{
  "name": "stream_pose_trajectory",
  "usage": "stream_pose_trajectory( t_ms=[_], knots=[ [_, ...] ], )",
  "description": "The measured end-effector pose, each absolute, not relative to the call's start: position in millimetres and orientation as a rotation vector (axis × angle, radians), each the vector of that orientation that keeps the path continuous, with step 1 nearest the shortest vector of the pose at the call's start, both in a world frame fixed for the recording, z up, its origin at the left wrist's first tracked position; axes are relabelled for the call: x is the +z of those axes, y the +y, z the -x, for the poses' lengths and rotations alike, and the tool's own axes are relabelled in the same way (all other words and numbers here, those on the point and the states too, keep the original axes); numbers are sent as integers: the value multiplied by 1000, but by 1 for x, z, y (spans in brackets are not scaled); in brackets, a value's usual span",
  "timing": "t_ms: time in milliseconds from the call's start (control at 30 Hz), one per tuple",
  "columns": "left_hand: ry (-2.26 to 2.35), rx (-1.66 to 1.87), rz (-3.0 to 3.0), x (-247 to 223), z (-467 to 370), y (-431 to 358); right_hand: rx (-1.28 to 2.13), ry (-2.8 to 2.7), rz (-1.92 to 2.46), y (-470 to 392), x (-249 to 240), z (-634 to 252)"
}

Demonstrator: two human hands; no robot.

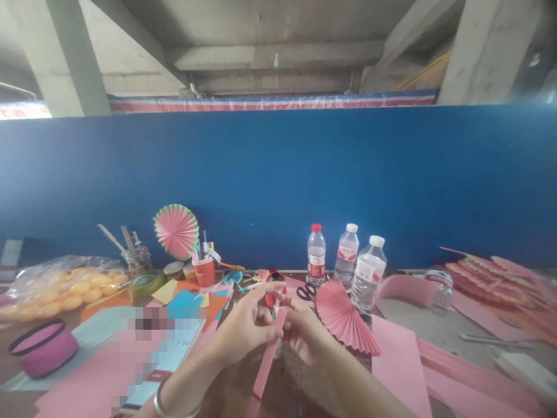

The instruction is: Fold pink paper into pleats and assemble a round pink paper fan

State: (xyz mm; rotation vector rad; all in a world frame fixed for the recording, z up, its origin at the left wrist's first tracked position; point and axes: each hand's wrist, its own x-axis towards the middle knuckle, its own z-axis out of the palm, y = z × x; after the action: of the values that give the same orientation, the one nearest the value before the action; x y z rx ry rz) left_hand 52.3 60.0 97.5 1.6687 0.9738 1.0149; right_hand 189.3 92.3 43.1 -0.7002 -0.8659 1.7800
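Observation:
A narrow folded pink paper strip (265, 370) slants down from between my hands toward the bottom of the view, with a thin red line across its lower part. My left hand (246, 325), with a bangle on the wrist, pinches its upper end between thumb and fingers. My right hand (308, 330) closes on the same end from the other side, its fingertips partly hidden. Something small and white shows between the hands, too blurred to name. Just behind the fingers stands a red round object (274, 281). To the right lies a spread pink pleated paper fan (346, 318).
Black-handled scissors (307, 291) lie near several water bottles (369, 273). A red cup of pens (203, 271) stands left of centre, beside a round paper fan (176, 231). Pink paper sheets (398, 363) cover the right side. A blue partition (278, 180) rises behind the table.

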Motion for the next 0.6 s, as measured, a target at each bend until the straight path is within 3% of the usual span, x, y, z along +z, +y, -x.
stream_pose_trajectory(
  t_ms=[400,600],
  knots=[
    [932,1398,-1273,127,-22,77,1443,-1104,800,91,66,-210],
    [999,1356,-1397,118,-28,75,946,-1369,1018,106,67,-235]
  ],
)
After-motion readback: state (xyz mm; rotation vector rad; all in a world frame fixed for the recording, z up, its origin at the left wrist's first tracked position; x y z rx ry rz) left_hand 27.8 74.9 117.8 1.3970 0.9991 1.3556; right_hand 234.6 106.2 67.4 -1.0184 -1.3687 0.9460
